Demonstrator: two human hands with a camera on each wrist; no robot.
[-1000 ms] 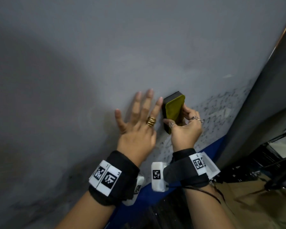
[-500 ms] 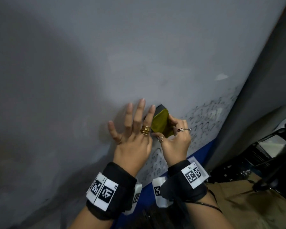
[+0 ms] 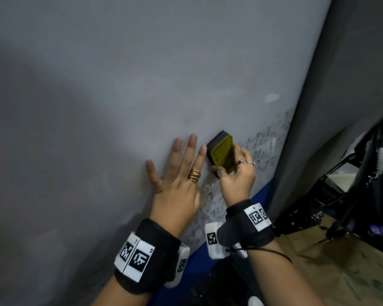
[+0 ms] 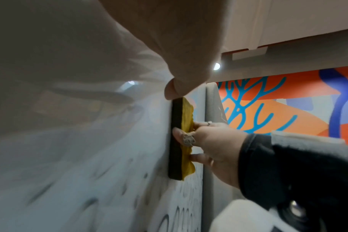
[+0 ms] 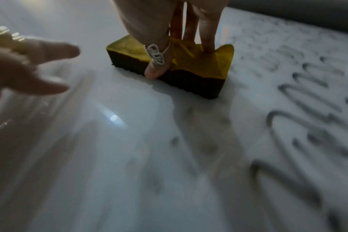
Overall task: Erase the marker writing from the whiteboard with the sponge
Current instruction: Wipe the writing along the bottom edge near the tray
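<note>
A yellow-topped sponge with a dark underside lies flat against the whiteboard. My right hand grips it, thumb on its near edge and fingers pressing into the yellow top. My left hand rests flat on the board just left of the sponge, fingers spread and straight. Black marker writing covers the board's lower right; in the right wrist view the writing lies right of the sponge. The left wrist view has the sponge edge-on against the board.
A grey panel borders the whiteboard on the right. A blue strip runs along the board's lower edge. Dark equipment and cables stand at the right over a brown floor. A colourful mural shows beyond the board.
The sponge slid down and left across the writing half a second ago, then back up and right. My left hand stayed flat on the board beside it.
</note>
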